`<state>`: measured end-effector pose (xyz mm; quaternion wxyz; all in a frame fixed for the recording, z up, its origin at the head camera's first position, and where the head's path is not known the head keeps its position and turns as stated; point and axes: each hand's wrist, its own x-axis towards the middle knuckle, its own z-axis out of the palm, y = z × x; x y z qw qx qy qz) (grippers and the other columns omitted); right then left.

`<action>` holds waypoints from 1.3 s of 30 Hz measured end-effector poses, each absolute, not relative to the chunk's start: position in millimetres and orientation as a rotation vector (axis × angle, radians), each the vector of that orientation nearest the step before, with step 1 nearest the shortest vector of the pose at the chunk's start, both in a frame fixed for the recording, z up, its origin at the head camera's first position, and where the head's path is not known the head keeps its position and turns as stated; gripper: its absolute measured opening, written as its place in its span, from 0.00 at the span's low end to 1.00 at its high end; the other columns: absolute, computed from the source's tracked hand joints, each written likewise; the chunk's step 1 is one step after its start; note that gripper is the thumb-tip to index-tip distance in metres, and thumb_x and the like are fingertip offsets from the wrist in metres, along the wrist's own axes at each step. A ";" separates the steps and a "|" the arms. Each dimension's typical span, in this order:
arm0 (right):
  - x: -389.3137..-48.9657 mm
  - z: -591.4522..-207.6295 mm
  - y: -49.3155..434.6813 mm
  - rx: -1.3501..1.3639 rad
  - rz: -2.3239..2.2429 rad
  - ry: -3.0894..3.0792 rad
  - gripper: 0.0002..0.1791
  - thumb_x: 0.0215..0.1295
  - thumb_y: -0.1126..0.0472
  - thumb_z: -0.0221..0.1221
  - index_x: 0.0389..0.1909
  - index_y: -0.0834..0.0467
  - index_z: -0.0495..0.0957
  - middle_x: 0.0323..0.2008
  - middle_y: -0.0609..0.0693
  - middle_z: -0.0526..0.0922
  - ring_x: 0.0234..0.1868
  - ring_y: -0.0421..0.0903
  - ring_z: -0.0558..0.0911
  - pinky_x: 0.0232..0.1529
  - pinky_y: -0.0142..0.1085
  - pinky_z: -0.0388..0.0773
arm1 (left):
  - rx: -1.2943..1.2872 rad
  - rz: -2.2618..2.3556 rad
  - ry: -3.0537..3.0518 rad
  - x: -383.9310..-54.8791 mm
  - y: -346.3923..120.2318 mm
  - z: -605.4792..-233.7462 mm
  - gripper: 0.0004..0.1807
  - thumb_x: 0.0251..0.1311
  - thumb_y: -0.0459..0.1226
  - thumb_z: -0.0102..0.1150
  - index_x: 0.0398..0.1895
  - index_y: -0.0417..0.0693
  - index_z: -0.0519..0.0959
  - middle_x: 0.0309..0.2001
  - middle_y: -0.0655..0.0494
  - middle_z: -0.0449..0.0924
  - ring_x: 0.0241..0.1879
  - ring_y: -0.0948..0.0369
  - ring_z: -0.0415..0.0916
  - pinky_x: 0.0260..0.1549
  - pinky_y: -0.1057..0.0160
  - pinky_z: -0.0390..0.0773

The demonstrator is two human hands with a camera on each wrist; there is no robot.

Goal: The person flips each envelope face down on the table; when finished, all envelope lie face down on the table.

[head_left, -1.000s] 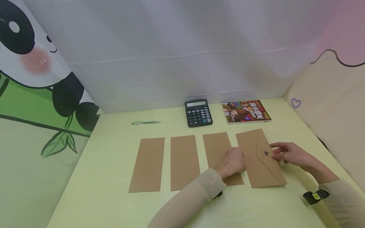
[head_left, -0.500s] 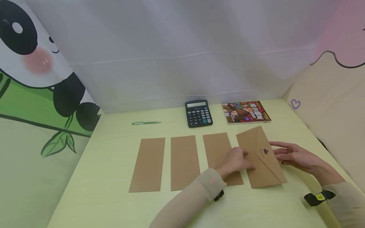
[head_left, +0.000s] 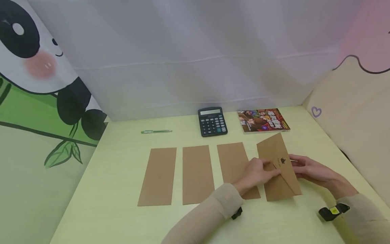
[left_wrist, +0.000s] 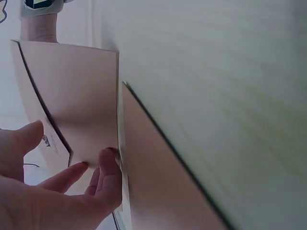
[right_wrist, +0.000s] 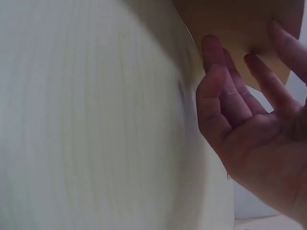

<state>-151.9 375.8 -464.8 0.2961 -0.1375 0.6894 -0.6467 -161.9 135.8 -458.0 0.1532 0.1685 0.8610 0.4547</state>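
A brown kraft envelope [head_left: 277,184] with a pointed flap and a small crown print stands tilted at the right end of a row, its right side raised off the table. My left hand [head_left: 256,173] rests its fingers on the flap side, near the flap's tip and the left edge. In the left wrist view its thumb [left_wrist: 32,134] lies by the crown print. Behind the raised side is my right hand [head_left: 315,173], its fingertips hidden by the envelope in the head view. The right wrist view shows those fingers [right_wrist: 266,79] extended against the envelope's back [right_wrist: 240,24].
Three flat brown envelopes lie in a row to the left: one far left [head_left: 156,176], one in the middle [head_left: 197,174], and one [head_left: 231,154] partly under my left hand. Farther back are a green pen [head_left: 156,131], a black calculator [head_left: 212,122] and a colourful book [head_left: 263,120].
The right-hand envelope has tilted up more steeply, its right side rising. My left hand has moved right, from its left edge onto the flap side. My right fingers have slipped behind it.
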 end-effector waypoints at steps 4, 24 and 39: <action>-154.0 -464.2 366.3 -0.342 -1.609 1.932 0.36 0.72 0.65 0.50 0.70 0.74 0.40 0.59 0.60 0.70 0.53 0.52 0.76 0.50 0.45 0.74 | 0.482 1.285 2.485 -160.2 138.1 -457.6 0.31 0.56 0.57 0.62 0.60 0.51 0.76 0.54 0.63 0.76 0.49 0.69 0.71 0.46 0.67 0.72; -154.5 -459.3 353.3 -0.374 -1.536 1.994 0.28 0.75 0.62 0.46 0.71 0.57 0.48 0.60 0.64 0.68 0.52 0.53 0.76 0.49 0.48 0.74 | 0.386 1.553 2.344 -149.9 145.7 -445.9 0.27 0.68 0.60 0.40 0.61 0.61 0.76 0.34 0.64 0.80 0.31 0.66 0.73 0.26 0.64 0.70; -153.4 -451.9 350.7 -0.284 -1.316 2.353 0.33 0.65 0.58 0.60 0.67 0.62 0.59 0.46 0.63 0.75 0.42 0.55 0.79 0.35 0.46 0.74 | 0.230 2.036 2.060 -154.8 137.7 -449.8 0.11 0.66 0.37 0.55 0.43 0.38 0.81 0.26 0.59 0.80 0.20 0.61 0.78 0.23 0.62 0.79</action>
